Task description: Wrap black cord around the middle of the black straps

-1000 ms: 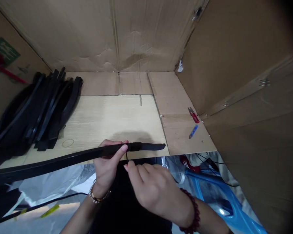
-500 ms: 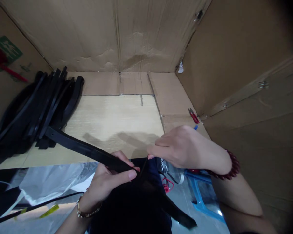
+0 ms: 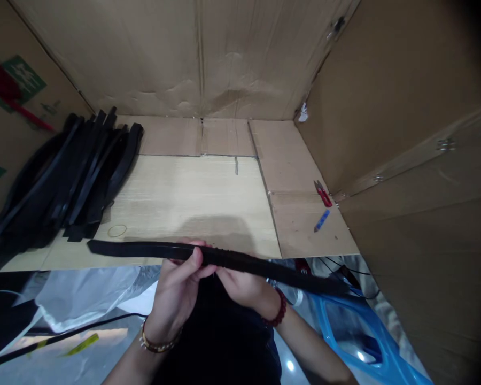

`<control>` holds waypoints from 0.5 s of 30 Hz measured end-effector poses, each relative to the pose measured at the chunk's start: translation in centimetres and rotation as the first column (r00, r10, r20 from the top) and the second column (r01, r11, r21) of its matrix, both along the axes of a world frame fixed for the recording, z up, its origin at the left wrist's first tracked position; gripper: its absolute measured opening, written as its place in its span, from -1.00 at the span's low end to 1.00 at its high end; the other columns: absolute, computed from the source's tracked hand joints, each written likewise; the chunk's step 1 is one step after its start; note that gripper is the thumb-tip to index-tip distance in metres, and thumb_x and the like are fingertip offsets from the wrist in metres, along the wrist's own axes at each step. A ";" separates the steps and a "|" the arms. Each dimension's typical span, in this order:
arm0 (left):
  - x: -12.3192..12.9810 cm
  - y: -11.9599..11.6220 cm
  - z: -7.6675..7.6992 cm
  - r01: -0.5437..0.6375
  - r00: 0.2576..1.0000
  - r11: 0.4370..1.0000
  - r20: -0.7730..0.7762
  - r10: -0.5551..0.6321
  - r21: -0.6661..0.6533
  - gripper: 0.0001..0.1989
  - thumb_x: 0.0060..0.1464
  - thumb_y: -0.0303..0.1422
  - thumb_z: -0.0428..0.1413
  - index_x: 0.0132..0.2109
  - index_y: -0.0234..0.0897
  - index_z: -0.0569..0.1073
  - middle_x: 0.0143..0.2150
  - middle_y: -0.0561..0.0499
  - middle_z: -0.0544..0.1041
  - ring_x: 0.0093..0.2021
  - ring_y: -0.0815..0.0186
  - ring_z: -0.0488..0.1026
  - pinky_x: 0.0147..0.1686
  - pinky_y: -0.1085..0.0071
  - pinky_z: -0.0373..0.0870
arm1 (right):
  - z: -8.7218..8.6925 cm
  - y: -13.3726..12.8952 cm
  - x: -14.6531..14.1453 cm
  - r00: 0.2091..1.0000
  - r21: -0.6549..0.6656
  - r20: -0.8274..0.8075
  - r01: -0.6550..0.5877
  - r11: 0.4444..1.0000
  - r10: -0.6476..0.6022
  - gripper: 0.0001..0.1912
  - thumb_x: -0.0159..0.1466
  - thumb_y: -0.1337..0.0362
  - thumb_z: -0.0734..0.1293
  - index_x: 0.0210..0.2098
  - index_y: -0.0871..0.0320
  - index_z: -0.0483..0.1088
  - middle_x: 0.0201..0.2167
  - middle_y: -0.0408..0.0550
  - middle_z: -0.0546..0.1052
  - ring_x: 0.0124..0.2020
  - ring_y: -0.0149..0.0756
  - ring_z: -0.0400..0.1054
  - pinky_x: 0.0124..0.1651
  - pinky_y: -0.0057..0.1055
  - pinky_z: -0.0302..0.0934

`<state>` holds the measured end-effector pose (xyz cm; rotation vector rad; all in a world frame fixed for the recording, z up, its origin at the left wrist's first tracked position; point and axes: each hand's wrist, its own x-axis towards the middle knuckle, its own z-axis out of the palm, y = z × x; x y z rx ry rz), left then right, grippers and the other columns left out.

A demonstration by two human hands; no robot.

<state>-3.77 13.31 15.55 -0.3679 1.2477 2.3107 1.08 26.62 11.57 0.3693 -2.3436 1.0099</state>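
Note:
A long black strip [image 3: 144, 249] lies nearly level across the front edge of the table, held above my lap. My left hand [image 3: 182, 278] is closed on it left of its middle, thumb on the front face. My right hand [image 3: 244, 286] is at the underside of the strip, just right of my left hand, its fingers partly hidden behind the strip. A pile of similar black strips [image 3: 80, 176] lies at the left of the table.
Red-handled snips [image 3: 323, 194] and a blue pen-like item [image 3: 322, 220] lie at the table's right. A thin loop [image 3: 117, 230] lies near the pile. Cardboard walls [image 3: 240, 59] enclose the table. A blue plastic frame [image 3: 328, 321] stands below, right.
My right hand has come down and left from above the table to the strip. The strip has turned from a steep slant to nearly level and has risen.

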 end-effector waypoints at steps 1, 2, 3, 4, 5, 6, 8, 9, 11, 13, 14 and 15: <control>-0.1 0.1 -0.2 -0.025 0.999 1.000 -0.026 0.025 -0.018 -0.69 -0.38 -0.26 0.48 -0.42 -0.23 0.62 -0.45 0.08 0.61 -0.44 0.41 0.57 -0.50 0.64 0.56 | 0.0 -0.7 0.3 0.995 0.077 -0.038 0.091 0.993 -0.089 -0.74 0.37 0.40 0.18 -0.08 0.24 0.48 -0.17 0.05 0.63 -0.17 -0.25 0.53 -0.08 -0.37 0.42; -0.2 0.1 -0.5 -0.045 0.998 0.998 -0.056 0.043 -0.038 -0.70 -0.38 -0.26 0.48 -0.41 -0.23 0.63 -0.45 0.08 0.62 -0.45 0.41 0.57 -0.49 0.64 0.56 | 0.0 -1.3 0.6 0.986 0.151 -0.074 0.161 0.975 -0.151 -0.71 0.36 0.42 0.18 -0.02 0.27 0.45 -0.09 0.09 0.60 -0.07 -0.19 0.51 0.03 -0.31 0.39; -0.3 0.0 -0.7 -0.056 0.995 0.997 -0.086 0.051 -0.057 -0.70 -0.37 -0.26 0.48 -0.41 -0.23 0.63 -0.45 0.07 0.62 -0.46 0.41 0.57 -0.50 0.64 0.55 | 0.1 -1.8 0.8 0.978 0.216 -0.102 0.202 0.955 -0.183 -0.69 0.35 0.44 0.18 0.02 0.30 0.43 -0.05 0.12 0.58 -0.03 -0.15 0.49 0.08 -0.27 0.36; -0.4 0.0 -1.0 -0.064 0.991 0.995 -0.120 0.055 -0.072 -0.71 -0.36 -0.25 0.48 -0.41 -0.23 0.63 -0.45 0.07 0.62 -0.47 0.41 0.56 -0.50 0.64 0.55 | 0.2 -2.0 0.9 0.972 0.262 -0.119 0.228 0.938 -0.203 -0.70 0.35 0.45 0.18 0.00 0.32 0.43 -0.08 0.13 0.59 -0.06 -0.15 0.50 0.06 -0.27 0.36; -0.5 -0.1 -1.2 -0.072 0.986 0.994 -0.159 0.058 -0.085 -0.71 -0.35 -0.25 0.47 -0.41 -0.22 0.64 -0.45 0.07 0.63 -0.47 0.40 0.56 -0.50 0.63 0.54 | 0.3 -2.2 1.0 0.969 0.299 -0.133 0.240 0.924 -0.209 -0.73 0.35 0.45 0.17 -0.05 0.33 0.45 -0.17 0.11 0.62 -0.16 -0.18 0.53 -0.04 -0.30 0.39; -0.6 -0.1 -1.5 -0.079 0.977 0.992 -0.208 0.057 -0.097 -0.73 -0.34 -0.25 0.47 -0.41 -0.22 0.64 -0.46 0.07 0.63 -0.46 0.41 0.56 -0.48 0.63 0.54 | 0.4 -2.3 1.1 0.967 0.328 -0.140 0.246 0.912 -0.211 -0.75 0.37 0.44 0.17 -0.12 0.32 0.46 -0.29 0.08 0.63 -0.31 -0.23 0.53 -0.18 -0.34 0.41; -0.7 -0.1 -1.9 -0.085 0.950 0.988 -0.310 0.041 -0.130 -0.77 -0.30 -0.30 0.46 -0.41 -0.21 0.64 -0.45 0.08 0.62 -0.44 0.41 0.56 -0.42 0.62 0.53 | 0.5 -2.3 1.2 0.970 0.360 -0.121 0.240 0.902 -0.210 -0.74 0.40 0.42 0.14 -0.29 0.29 0.45 -0.55 -0.05 0.54 -0.57 -0.34 0.42 -0.46 -0.41 0.29; -0.7 0.0 -2.1 -0.086 0.936 0.984 -0.351 0.026 -0.156 -0.78 -0.28 -0.33 0.45 -0.41 -0.22 0.63 -0.45 0.07 0.62 -0.42 0.41 0.55 -0.40 0.61 0.51 | 0.6 -2.3 1.1 0.973 0.364 -0.102 0.230 0.903 -0.207 -0.70 0.41 0.42 0.12 -0.35 0.27 0.43 -0.63 -0.11 0.47 -0.65 -0.38 0.35 -0.55 -0.42 0.19; -0.7 0.2 -2.4 -0.084 0.925 0.973 -0.381 -0.004 -0.214 -0.80 -0.26 -0.37 0.43 -0.40 -0.24 0.63 -0.44 0.05 0.63 -0.42 0.39 0.54 -0.38 0.56 0.50 | 0.5 -2.4 1.1 0.977 0.360 -0.072 0.213 0.908 -0.200 -0.65 0.43 0.43 0.08 -0.38 0.26 0.41 -0.68 -0.15 0.40 -0.68 -0.39 0.31 -0.60 -0.40 0.11; -0.7 0.2 -2.6 -0.088 0.931 0.965 -0.364 -0.008 -0.246 -0.81 -0.24 -0.35 0.41 -0.39 -0.26 0.63 -0.43 0.02 0.63 -0.45 0.36 0.52 -0.39 0.49 0.50 | 0.3 -2.5 1.0 0.979 0.335 -0.083 0.204 0.920 -0.187 -0.66 0.43 0.44 0.08 -0.35 0.29 0.42 -0.65 -0.13 0.44 -0.65 -0.40 0.34 -0.57 -0.42 0.13; -0.8 0.2 -2.6 -0.092 0.935 0.965 -0.354 -0.001 -0.245 -0.81 -0.23 -0.33 0.41 -0.39 -0.27 0.63 -0.44 0.02 0.63 -0.46 0.35 0.52 -0.40 0.47 0.49 | 0.3 -2.5 1.0 0.979 0.321 -0.101 0.202 0.925 -0.179 -0.69 0.42 0.44 0.11 -0.32 0.30 0.43 -0.62 -0.11 0.46 -0.63 -0.41 0.36 -0.54 -0.43 0.15; -0.8 0.1 -2.7 -0.089 0.939 0.968 -0.345 0.003 -0.235 -0.80 -0.22 -0.31 0.40 -0.38 -0.26 0.63 -0.45 0.02 0.62 -0.48 0.34 0.51 -0.41 0.45 0.48 | 0.2 -2.5 0.9 0.977 0.309 -0.122 0.204 0.929 -0.174 -0.74 0.41 0.44 0.14 -0.30 0.32 0.43 -0.60 -0.10 0.49 -0.61 -0.41 0.38 -0.52 -0.44 0.17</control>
